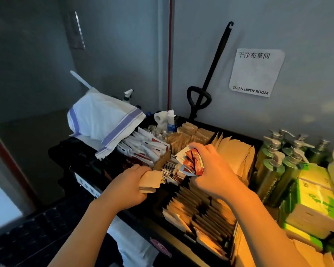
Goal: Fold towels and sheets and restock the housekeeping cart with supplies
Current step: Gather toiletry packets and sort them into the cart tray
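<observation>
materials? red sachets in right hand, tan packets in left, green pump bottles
Red sachets: glossy foil or plastic film, judging by the sheen and crinkles. Tan packets: matte kraft-like paper, flat with no glare. Green pump bottles: probably translucent plastic, glossy highlights; the pump heads look silvery and metallic, possibly plated plastic.

Grey wall [307, 26] bearing a paper sign [255, 72]

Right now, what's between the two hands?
Head view: between the left hand and the right hand, upright sachets stand in the cart tray; no bare stretch.
</observation>
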Demonstrator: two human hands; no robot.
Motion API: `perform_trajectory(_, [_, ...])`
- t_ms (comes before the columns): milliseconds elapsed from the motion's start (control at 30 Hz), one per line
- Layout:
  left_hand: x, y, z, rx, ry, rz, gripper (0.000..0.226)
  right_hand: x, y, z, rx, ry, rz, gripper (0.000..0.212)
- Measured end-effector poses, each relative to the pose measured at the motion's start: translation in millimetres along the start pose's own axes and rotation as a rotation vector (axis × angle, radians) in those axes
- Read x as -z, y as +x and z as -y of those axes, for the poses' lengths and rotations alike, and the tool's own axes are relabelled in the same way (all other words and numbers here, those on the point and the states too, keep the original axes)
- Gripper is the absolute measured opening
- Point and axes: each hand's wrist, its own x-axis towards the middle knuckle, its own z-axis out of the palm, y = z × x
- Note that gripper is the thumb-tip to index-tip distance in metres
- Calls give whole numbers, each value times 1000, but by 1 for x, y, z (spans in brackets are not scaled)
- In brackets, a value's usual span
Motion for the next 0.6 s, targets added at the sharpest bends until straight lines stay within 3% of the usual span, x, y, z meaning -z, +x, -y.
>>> perform_trajectory(100, [-7, 21, 29, -53, 32, 120, 66, -24, 18, 16, -30, 13, 49, 96])
perform_trajectory(367, [-22, 54, 65, -272, 53, 245, 56, -96, 34, 42, -122, -114, 154, 93])
perform_trajectory(533, [-14, 65, 71, -327, -149, 361, 96, -111, 29, 52, -253, -204, 185, 99])
perform_trajectory(600, [-10, 68, 76, -335, -242, 396, 102, -115, 29, 57, -272, -290, 229, 106])
